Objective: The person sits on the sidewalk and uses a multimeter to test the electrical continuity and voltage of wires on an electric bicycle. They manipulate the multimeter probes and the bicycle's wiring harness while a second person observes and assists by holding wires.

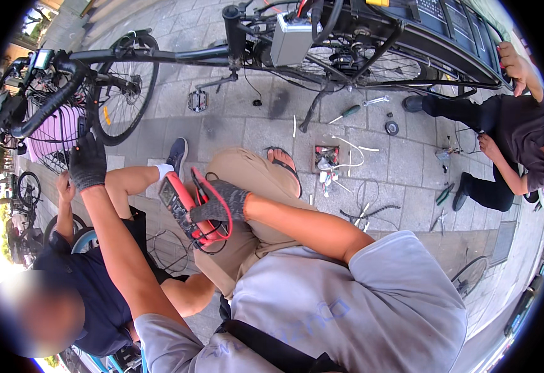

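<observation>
My right hand (225, 202), in a dark grey glove, grips a red multimeter (191, 208) in front of my bent knee. Its red and black test leads (229, 225) loop around the meter and my fingers. My left hand (88, 163), gloved too, reaches out to the wire basket (48, 149) at the bicycle's front, which holds a light purple bag (57, 132). Its fingers are bunched at the basket's edge; what they hold there is hidden. The black bicycle (178, 56) stands across the far side, with a silver metal box (293, 42) at mid-frame.
A person (104, 273) crouches at my left, one hand near the basket. Another person (520, 137) sits at the right, holding the rear rack. On the paving lie a screwdriver (346, 113), a wrench (377, 100), a tape roll (391, 128), pliers (444, 194), a small parts box (326, 158) and loose cables (368, 208).
</observation>
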`<state>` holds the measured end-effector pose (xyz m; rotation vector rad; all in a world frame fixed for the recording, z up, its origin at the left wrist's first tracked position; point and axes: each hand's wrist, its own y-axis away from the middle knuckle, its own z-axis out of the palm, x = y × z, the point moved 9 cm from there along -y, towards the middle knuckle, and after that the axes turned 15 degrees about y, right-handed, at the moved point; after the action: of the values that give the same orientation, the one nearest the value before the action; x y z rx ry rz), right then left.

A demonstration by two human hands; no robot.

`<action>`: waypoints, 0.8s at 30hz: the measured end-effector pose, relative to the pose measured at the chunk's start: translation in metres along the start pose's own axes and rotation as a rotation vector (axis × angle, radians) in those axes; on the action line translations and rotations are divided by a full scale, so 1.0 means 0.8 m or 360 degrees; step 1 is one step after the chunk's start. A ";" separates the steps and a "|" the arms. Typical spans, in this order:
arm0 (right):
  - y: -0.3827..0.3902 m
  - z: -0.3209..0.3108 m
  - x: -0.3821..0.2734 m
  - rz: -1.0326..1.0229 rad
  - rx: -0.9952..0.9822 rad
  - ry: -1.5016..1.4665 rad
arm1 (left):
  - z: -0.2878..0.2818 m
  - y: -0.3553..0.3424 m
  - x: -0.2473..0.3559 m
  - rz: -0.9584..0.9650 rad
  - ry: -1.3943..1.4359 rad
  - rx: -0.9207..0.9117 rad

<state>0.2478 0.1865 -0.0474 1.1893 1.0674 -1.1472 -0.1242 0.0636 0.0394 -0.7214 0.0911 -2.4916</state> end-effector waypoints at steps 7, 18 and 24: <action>0.062 -0.135 -0.007 0.0114 0.0336 -0.0458 | 0.007 -0.018 -0.004 0.0201 0.0072 0.0249; 0.239 -0.345 0.142 0.0253 0.0966 -0.0742 | -0.035 -0.005 -0.005 0.0501 0.0050 0.0771; 0.273 -0.375 0.320 0.0510 0.1042 -0.0753 | -0.061 0.007 0.042 0.0308 0.0105 0.0293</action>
<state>0.4923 0.4688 -0.3003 1.4161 0.1215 -1.4686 -0.1702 0.0373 0.0121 -0.5280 -0.0428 -2.3025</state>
